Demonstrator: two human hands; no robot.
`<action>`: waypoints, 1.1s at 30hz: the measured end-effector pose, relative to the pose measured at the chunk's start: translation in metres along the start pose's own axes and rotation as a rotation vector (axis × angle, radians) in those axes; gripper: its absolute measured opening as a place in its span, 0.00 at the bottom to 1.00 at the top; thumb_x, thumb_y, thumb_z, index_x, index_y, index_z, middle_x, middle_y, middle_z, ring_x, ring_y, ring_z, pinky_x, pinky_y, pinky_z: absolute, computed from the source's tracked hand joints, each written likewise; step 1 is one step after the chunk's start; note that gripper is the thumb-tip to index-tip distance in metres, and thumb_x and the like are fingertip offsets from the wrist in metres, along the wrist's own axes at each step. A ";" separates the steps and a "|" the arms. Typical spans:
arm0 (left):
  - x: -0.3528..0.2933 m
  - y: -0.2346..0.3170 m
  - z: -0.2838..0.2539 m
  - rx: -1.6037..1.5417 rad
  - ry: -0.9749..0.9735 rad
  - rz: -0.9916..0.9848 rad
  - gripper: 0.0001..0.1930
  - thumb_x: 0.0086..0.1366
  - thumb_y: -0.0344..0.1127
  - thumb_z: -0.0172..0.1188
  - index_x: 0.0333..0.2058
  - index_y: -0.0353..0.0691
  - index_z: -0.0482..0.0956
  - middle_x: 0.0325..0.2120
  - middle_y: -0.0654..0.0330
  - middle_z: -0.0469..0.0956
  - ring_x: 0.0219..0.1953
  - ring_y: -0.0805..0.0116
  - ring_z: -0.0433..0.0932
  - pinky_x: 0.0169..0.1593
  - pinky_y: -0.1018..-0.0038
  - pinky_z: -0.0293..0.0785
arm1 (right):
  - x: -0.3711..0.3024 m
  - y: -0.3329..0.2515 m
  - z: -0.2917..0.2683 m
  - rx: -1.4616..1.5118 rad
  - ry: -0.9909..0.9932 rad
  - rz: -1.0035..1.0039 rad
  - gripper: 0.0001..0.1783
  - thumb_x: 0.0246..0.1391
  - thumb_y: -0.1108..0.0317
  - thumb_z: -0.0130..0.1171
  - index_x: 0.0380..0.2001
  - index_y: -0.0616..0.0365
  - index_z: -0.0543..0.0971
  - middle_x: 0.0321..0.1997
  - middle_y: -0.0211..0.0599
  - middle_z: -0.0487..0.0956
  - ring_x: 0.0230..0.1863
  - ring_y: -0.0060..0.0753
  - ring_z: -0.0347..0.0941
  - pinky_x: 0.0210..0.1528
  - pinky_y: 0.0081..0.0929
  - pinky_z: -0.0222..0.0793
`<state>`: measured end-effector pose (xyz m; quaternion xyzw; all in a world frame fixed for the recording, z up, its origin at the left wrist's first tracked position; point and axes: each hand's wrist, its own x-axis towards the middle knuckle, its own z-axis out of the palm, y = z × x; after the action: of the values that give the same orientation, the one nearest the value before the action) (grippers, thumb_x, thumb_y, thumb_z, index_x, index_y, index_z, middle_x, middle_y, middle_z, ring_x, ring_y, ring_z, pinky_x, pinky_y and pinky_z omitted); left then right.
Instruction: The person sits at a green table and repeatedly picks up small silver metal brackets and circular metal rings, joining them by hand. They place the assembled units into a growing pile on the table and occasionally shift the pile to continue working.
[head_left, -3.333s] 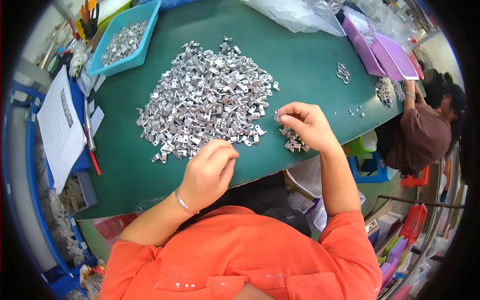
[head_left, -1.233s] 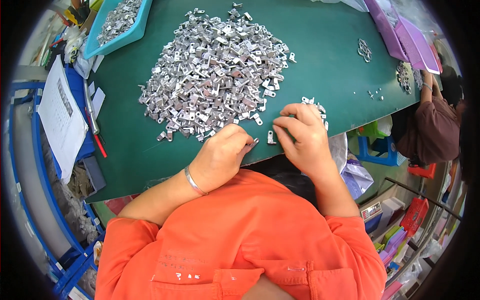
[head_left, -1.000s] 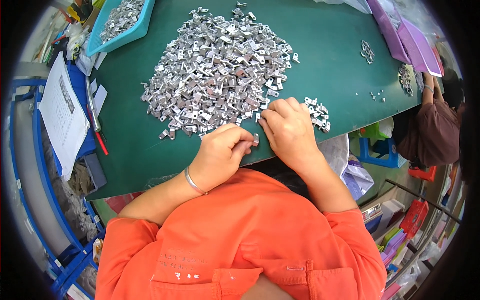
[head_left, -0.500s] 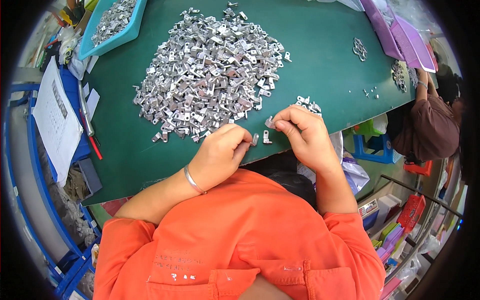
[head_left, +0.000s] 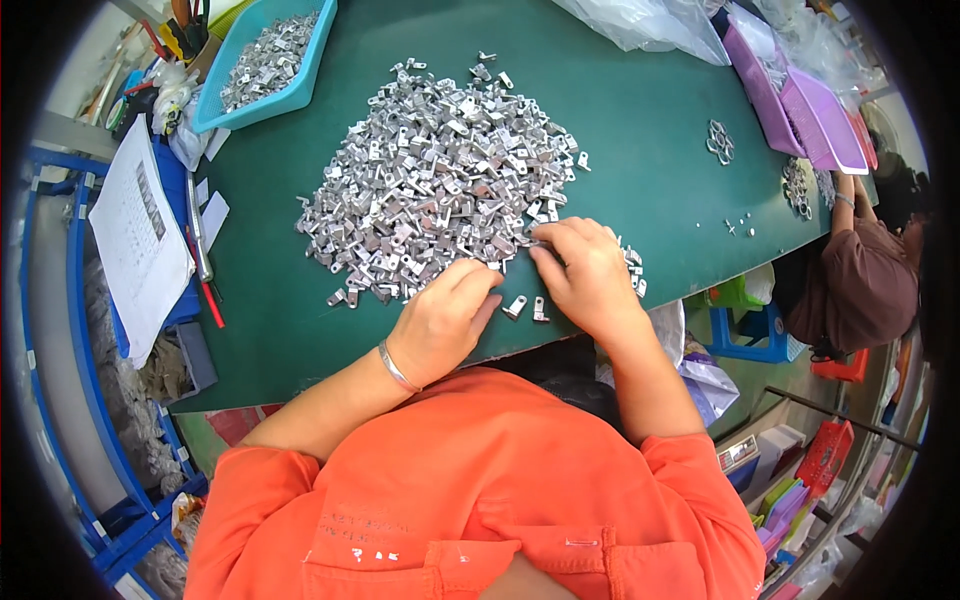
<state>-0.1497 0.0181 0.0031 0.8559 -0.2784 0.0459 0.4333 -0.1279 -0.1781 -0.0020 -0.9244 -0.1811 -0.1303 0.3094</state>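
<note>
A large heap of small silver L-shaped metal brackets (head_left: pixel 440 180), each with a hole, lies on the green table (head_left: pixel 650 150). At the near edge of the heap my left hand (head_left: pixel 445 312) has its fingers curled and pressed together; what they hold, if anything, is hidden. My right hand (head_left: pixel 588 275) pinches at the heap's right near edge, with a bracket (head_left: pixel 523 240) at its fingertips. Between the hands, close to the table's front edge, lie a loose bracket (head_left: pixel 515 307) and a second one (head_left: pixel 541 310). Partly behind my right hand is a small cluster of brackets (head_left: pixel 634 268).
A blue basket (head_left: pixel 310 75) of brackets stands far left, near papers (head_left: pixel 140 240) and a red pen (head_left: pixel 213 304). Far right are purple baskets (head_left: pixel 822 120), metal rings (head_left: pixel 719 142) and a clear plastic bag (head_left: pixel 650 25). A co-worker in brown (head_left: pixel 860 285) sits right.
Both hands have moved forward to the heap's near edge. The bracket at my left fingertips now lies on the table beside the other loose one. The view has shifted slightly.
</note>
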 end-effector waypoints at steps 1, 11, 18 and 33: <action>0.000 -0.002 0.001 0.006 0.022 0.010 0.11 0.51 0.21 0.62 0.35 0.34 0.75 0.30 0.53 0.75 0.30 0.56 0.76 0.34 0.69 0.74 | 0.000 0.001 -0.006 0.067 -0.025 0.051 0.08 0.47 0.71 0.61 0.33 0.58 0.78 0.29 0.39 0.76 0.34 0.43 0.73 0.39 0.37 0.66; 0.001 0.003 -0.001 -0.066 0.007 -0.037 0.14 0.49 0.23 0.67 0.36 0.34 0.76 0.32 0.57 0.74 0.23 0.69 0.74 0.28 0.76 0.72 | -0.023 0.003 -0.035 0.467 0.051 0.348 0.19 0.42 0.80 0.65 0.40 0.60 0.74 0.29 0.33 0.79 0.30 0.24 0.75 0.31 0.21 0.70; 0.003 0.015 0.012 -0.001 -0.241 -0.056 0.34 0.45 0.26 0.71 0.51 0.28 0.67 0.37 0.52 0.69 0.27 0.63 0.74 0.32 0.72 0.74 | -0.043 0.043 -0.056 0.351 -0.030 0.262 0.43 0.34 0.62 0.74 0.56 0.61 0.67 0.62 0.51 0.63 0.64 0.47 0.58 0.63 0.37 0.55; 0.038 0.030 0.036 -0.256 -0.018 -0.125 0.13 0.56 0.18 0.57 0.41 0.33 0.73 0.35 0.56 0.76 0.35 0.70 0.78 0.35 0.79 0.74 | -0.039 0.043 -0.029 -0.040 0.031 -0.158 0.14 0.41 0.67 0.63 0.34 0.54 0.75 0.42 0.32 0.74 0.47 0.39 0.69 0.49 0.39 0.63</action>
<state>-0.1393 -0.0403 0.0142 0.8097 -0.2321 -0.0249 0.5384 -0.1483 -0.2381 -0.0160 -0.9110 -0.2463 -0.1720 0.2825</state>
